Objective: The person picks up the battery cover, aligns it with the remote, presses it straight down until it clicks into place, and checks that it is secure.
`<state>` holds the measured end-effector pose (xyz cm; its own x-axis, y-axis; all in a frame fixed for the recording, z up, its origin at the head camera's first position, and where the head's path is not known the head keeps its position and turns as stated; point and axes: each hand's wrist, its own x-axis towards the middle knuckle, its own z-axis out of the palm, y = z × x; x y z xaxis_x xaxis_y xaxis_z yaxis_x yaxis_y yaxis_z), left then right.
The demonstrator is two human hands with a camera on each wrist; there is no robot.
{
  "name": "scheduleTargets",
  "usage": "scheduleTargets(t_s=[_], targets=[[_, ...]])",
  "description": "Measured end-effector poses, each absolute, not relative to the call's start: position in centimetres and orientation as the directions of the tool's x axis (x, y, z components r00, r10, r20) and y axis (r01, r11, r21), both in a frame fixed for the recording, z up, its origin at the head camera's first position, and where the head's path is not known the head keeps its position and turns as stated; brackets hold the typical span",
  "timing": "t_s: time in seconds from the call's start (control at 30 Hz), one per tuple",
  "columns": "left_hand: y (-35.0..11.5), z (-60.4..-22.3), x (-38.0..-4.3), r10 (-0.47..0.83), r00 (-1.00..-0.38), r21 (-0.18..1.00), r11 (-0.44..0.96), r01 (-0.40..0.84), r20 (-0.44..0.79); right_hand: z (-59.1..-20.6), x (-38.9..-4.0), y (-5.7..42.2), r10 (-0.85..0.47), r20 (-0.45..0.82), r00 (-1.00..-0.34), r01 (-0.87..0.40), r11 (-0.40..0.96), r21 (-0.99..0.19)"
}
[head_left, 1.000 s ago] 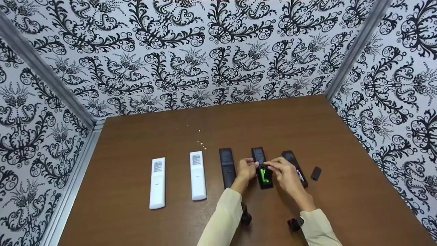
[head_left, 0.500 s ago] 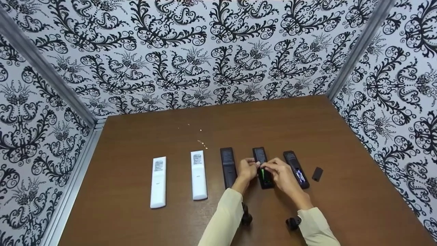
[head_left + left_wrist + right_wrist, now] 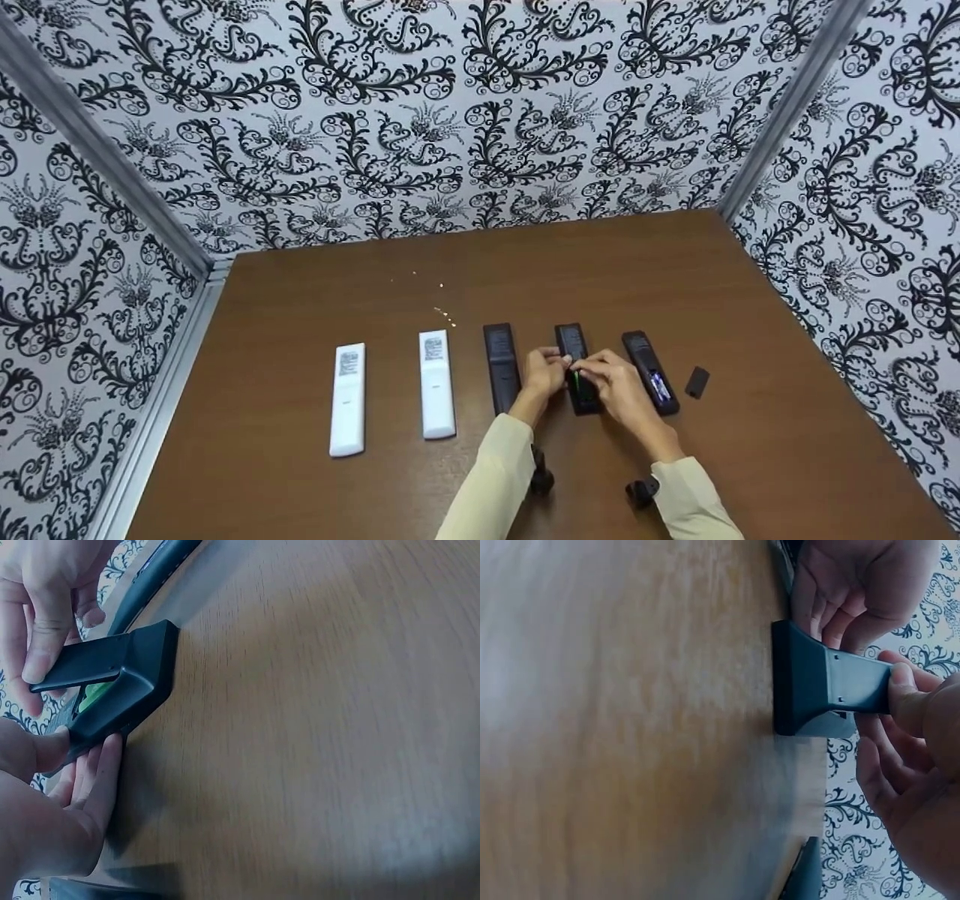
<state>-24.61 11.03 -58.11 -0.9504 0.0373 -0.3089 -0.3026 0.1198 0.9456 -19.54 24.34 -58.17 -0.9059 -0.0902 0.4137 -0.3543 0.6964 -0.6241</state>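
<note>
My left hand (image 3: 544, 375) grips a black remote control (image 3: 571, 341) by its side as it lies back up on the table. In my right hand (image 3: 616, 379), thumb and fingers pinch the raised end of its black battery cover (image 3: 861, 682). The cover's other end meets the near end of the remote, so it slants over the compartment. A green battery (image 3: 91, 695) shows through the gap under it in the left wrist view. Right of this remote lies another black remote (image 3: 639, 349), its compartment uncovered, with batteries (image 3: 660, 386) in view.
A loose black cover (image 3: 697, 382) lies at the right. Left of my hands are a black remote (image 3: 501, 360) and two white remotes, one nearer (image 3: 436, 390) and one farther left (image 3: 348, 401). Small pale specks (image 3: 445, 315) dot the brown table (image 3: 360, 300). Patterned walls (image 3: 420, 150) surround it.
My right hand has shifted slightly left and brought the cover in line over the compartment, so less of the green batteries shows. The left hand keeps its grip on the remote.
</note>
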Motion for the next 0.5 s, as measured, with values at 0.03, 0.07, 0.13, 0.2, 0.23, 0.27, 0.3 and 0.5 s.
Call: scheduleTargets(t_s=[0.03, 0.07, 0.13, 0.2, 0.23, 0.27, 0.3, 0.5], targets=[[11.0, -58.1, -24.6, 0.035, -0.951, 0.945, 0.125, -0.302, -0.308, -58.3, -19.6, 24.3, -0.089, 0.422, -0.902, -0.356, 0.704, -0.615], [11.1, -58.1, -24.6, 0.036, -0.950, 0.945, 0.121, -0.305, -0.311, -58.4, -19.6, 24.3, -0.087, 0.432, -0.898, -0.358, 0.715, -0.601], [11.1, -58.1, -24.6, 0.041, -0.949, 0.944, 0.126, -0.304, -0.312, -58.7, -19.7, 24.3, -0.077, 0.450, -0.889, -0.356, 0.735, -0.577], [11.0, -58.1, -24.6, 0.044, -0.950, 0.944, 0.132, -0.301, -0.309, -58.9, -19.8, 24.2, -0.062, 0.454, -0.889, -0.342, 0.748, -0.569], [11.0, -58.1, -24.6, 0.045, -0.949, 0.944, 0.131, -0.303, -0.311, -59.1, -19.8, 24.2, -0.053, 0.451, -0.891, -0.332, 0.753, -0.568], [11.0, -58.1, -24.6, 0.046, -0.949, 0.944, 0.132, -0.304, -0.312, -59.2, -19.9, 24.1, -0.043, 0.443, -0.895, -0.322, 0.751, -0.577], [11.0, -58.1, -24.6, 0.047, -0.949, 0.943, 0.138, -0.303, -0.311, -59.3, -19.9, 24.1, -0.033, 0.433, -0.901, -0.312, 0.743, -0.592], [10.9, -58.1, -24.7, 0.043, -0.949, 0.941, 0.151, -0.302, -0.311, -59.6, -20.1, 23.7, 0.001, 0.417, -0.909, -0.299, 0.696, -0.653]])
